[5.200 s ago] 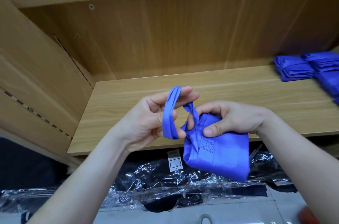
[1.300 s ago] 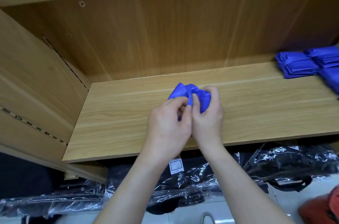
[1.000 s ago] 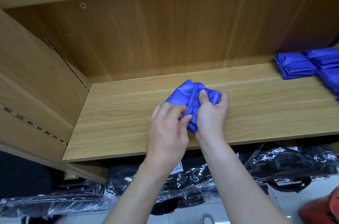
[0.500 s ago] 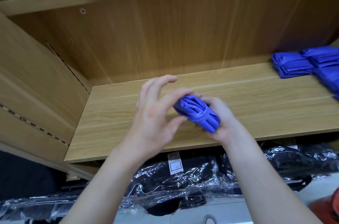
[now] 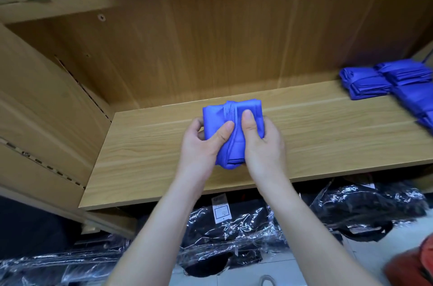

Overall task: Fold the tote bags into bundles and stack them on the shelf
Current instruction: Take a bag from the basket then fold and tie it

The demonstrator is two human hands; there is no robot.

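Blue cloth, folded into a bundle (image 5: 213, 118), sits in a two-handed grip over the middle of the shelf (image 5: 152, 145). The left hand (image 5: 199, 147) holds its left side and the right hand (image 5: 266, 152) its right. Both thumbs press down on top, either side of the strap that runs along the middle, and the other fingers curl underneath. I cannot tell whether the bundle rests on the board or hangs just above it.

Its long axis runs from the front edge of the shelf towards the back panel, so each grip holds one long side. The stack (image 5: 365, 84) of finished blue bags lies to the right, near the back corner and well apart from the hands. The right hand is the nearer of the two. By my judgement the coming move is a carry to the right and slightly back, which the right hand could make alone once the left lets go.

Half a second ago the bundle lay as a tight slanted roll in the right hand, with the left hand open above it, fingers spread. Now the left hand has closed on it. The bundle looks flatter and wider, and it has turned to point at the back panel.
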